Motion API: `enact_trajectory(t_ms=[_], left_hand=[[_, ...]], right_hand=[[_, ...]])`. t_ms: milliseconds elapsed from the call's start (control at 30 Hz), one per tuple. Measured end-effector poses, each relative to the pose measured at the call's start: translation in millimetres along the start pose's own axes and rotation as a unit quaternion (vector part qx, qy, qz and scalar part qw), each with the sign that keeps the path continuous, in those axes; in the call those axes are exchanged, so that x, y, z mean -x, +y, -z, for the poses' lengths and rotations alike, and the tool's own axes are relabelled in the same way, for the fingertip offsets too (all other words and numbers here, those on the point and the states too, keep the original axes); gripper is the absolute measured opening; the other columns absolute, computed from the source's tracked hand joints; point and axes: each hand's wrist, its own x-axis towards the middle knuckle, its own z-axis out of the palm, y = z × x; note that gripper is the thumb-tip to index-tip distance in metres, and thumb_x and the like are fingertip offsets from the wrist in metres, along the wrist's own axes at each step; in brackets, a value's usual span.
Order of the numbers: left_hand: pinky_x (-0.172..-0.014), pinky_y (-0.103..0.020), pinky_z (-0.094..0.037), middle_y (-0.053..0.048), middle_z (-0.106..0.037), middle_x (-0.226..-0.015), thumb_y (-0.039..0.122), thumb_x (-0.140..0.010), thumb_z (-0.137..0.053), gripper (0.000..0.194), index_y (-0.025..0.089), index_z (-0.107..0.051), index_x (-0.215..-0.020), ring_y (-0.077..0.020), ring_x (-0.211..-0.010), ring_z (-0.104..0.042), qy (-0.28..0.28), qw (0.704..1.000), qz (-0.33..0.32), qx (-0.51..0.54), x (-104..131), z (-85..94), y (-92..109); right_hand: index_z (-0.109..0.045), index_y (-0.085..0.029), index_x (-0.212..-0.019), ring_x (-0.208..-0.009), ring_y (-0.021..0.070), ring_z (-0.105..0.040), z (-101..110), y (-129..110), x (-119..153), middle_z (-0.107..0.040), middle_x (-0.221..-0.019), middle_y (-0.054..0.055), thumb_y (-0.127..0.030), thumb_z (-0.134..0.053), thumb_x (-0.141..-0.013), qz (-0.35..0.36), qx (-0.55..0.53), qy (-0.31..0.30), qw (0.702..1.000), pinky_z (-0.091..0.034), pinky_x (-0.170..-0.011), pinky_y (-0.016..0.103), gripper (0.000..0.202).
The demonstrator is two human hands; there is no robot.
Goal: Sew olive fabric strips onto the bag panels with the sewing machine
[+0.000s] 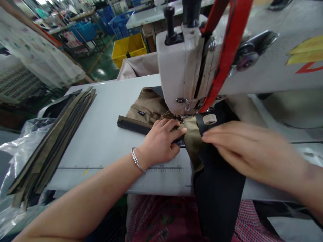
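An olive-brown and black garment piece (148, 104) lies under the head of a sewing machine (174, 74). My left hand (163, 141), with a ring and a silver bracelet, presses down beside the presser foot. Its curled fingers and thumb close on a folded fabric strip (133, 125) that runs out to the left. My right hand (242, 148) is blurred by motion. Its fingers are pressed together, tips at the edge of the dark fabric (219, 188), which hangs over the table's front edge toward my lap. The needle is hard to make out.
A bundle of olive and black strips (55, 141) lies on the left of the white sewing table (101, 141), by clear plastic (27, 141). The table carries a printed ruler. A red bar (227, 50) crosses the machine head. Beyond stands a yellow bin (130, 47).
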Motion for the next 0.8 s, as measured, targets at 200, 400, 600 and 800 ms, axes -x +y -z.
enact_trajectory(t_ms=[200,400,600,800], left_hand=[[-0.1,-0.047,-0.041,-0.009,-0.056,-0.124,0.019,-0.076,-0.053,0.052,0.022,-0.058,-0.128,-0.0271,-0.115,-0.049,0.001,1.0,-0.008,0.0,-1.1,0.3,-0.4],[-0.099,-0.047,-0.042,-0.009,-0.057,-0.122,0.02,-0.076,-0.054,0.052,0.023,-0.059,-0.127,-0.0274,-0.114,-0.05,-0.004,1.0,-0.001,-0.008,-2.9,2.0,-1.6],[-0.099,-0.048,-0.042,-0.009,-0.058,-0.122,0.019,-0.075,-0.054,0.05,0.023,-0.061,-0.125,-0.0279,-0.114,-0.051,0.001,1.0,0.006,-0.007,-6.7,-5.1,-1.6],[-0.105,-0.043,-0.041,-0.007,-0.057,-0.13,0.021,-0.078,-0.053,0.05,0.023,-0.058,-0.128,-0.0233,-0.12,-0.052,-0.029,0.994,-0.015,0.102,-2.9,21.3,-19.8]], right_hand=[[-0.065,-0.011,-0.11,-0.105,0.0255,-0.061,-51.8,-4.9,-27.8,-0.066,-0.111,0.014,-0.016,-0.048,-0.09,0.02,-0.038,-0.065,0.997,-0.051,-0.094,0.043,0.026],[-0.064,-0.014,-0.11,-0.107,0.0244,-0.061,-46.7,-3.2,-24.2,-0.066,-0.115,0.012,-0.016,-0.047,-0.092,0.017,-0.046,-0.055,0.997,-0.051,-0.095,0.042,0.025],[-0.065,-0.011,-0.11,-0.106,0.0238,-0.06,-54.7,-1.2,-24.9,-0.065,-0.115,0.012,-0.019,-0.045,-0.094,0.017,-0.024,-0.047,0.998,-0.049,-0.095,0.039,0.026],[-0.069,-0.016,-0.09,-0.09,0.0233,-0.062,-41.3,-2.4,-25.9,-0.068,-0.09,0.009,-0.033,-0.044,-0.097,0.033,-0.003,-0.068,0.997,-0.047,-0.086,0.042,0.031]])
